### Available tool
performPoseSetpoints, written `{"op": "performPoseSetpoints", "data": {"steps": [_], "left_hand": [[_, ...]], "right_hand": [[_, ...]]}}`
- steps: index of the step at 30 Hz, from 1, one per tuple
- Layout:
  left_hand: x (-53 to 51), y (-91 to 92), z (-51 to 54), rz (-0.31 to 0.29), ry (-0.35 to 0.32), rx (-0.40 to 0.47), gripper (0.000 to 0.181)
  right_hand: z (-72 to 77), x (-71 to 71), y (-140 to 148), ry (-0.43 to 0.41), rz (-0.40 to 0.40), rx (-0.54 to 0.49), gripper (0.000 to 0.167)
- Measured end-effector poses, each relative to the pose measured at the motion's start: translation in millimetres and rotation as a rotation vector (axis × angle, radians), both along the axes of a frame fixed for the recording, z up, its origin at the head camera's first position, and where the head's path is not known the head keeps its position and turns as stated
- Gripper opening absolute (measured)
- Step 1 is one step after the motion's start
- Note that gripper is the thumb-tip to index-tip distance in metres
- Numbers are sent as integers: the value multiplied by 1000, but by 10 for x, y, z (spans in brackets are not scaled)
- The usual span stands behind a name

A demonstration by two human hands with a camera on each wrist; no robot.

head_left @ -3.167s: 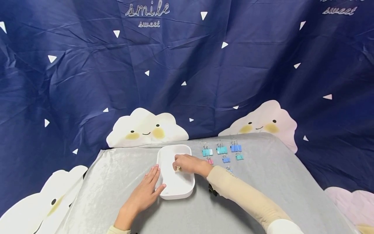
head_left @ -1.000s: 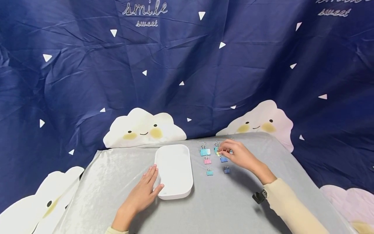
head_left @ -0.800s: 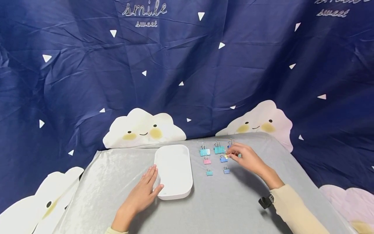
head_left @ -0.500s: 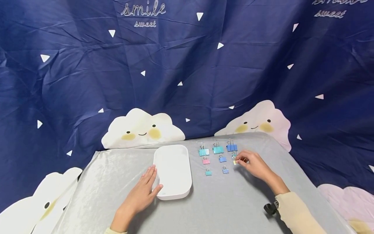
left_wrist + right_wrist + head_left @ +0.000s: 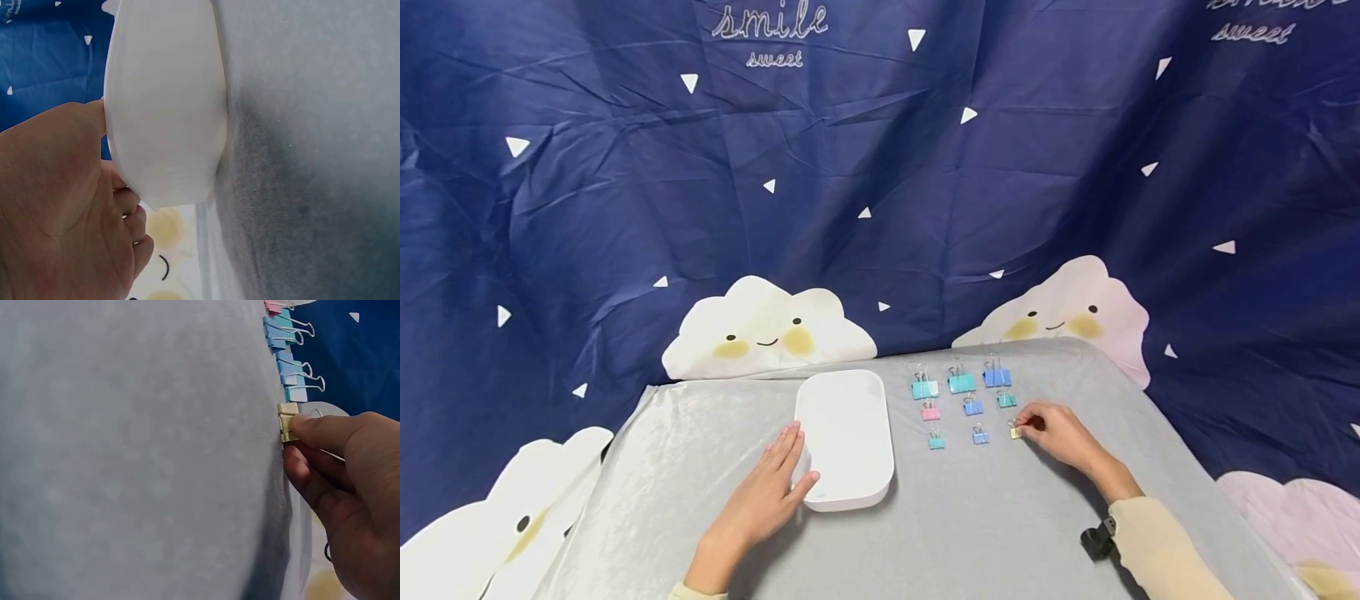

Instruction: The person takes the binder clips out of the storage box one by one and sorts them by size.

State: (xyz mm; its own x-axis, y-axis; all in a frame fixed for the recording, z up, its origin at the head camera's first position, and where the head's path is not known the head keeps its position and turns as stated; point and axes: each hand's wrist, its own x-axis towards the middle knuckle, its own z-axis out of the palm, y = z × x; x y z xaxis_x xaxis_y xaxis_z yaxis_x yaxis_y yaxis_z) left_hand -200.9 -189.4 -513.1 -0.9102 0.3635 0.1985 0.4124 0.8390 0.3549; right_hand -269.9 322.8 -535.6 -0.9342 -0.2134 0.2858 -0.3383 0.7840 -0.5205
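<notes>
My right hand (image 5: 1060, 435) pinches a small yellow binder clip (image 5: 287, 422) between thumb and fingers at the right end of the nearest row. The clip appears to stand on the cloth. To its left, in the same row, are a small blue binder clip (image 5: 981, 437) and a small teal binder clip (image 5: 936, 442). Behind them stand a pink clip (image 5: 931, 412), a blue clip (image 5: 973, 407) and a green clip (image 5: 1007, 400). My left hand (image 5: 765, 487) rests with extended fingers on the left rim of a white plastic box (image 5: 850, 496).
Three larger binder clips form the back row: a light teal one (image 5: 925, 389), a teal one (image 5: 961, 382) and a blue one (image 5: 997, 377). Grey cloth (image 5: 970, 533) covers the table. A dark blue curtain (image 5: 820, 150) hangs behind it.
The right hand has come from inside the box, past the rows of clips, to the near right corner with the yellow clip. The left hand has stayed at the box rim.
</notes>
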Motion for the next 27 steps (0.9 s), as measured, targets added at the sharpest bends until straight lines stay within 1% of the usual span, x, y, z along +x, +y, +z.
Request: {"op": "performPoseSetpoints", "data": {"steps": [5, 13, 20, 23, 25, 27], "left_hand": [[-6, -4, -9, 0, 2, -2, 77], [5, 4, -11, 3, -2, -1, 77], [0, -8, -13, 0, -34, 44, 77], [-17, -22, -23, 14, -38, 61, 75], [-38, -25, -27, 33, -9, 64, 71], [-76, -19, -26, 49, 67, 56, 66]], "right_hand": [[-32, 1, -8, -15, -17, -6, 9], [-54, -28, 17, -54, -19, -17, 6], [8, -30, 32, -71, -40, -22, 4], [60, -29, 31, -62, -50, -25, 4], [98, -24, 25, -49, -59, -20, 3], [141, -17, 7, -21, -60, -7, 2]]}}
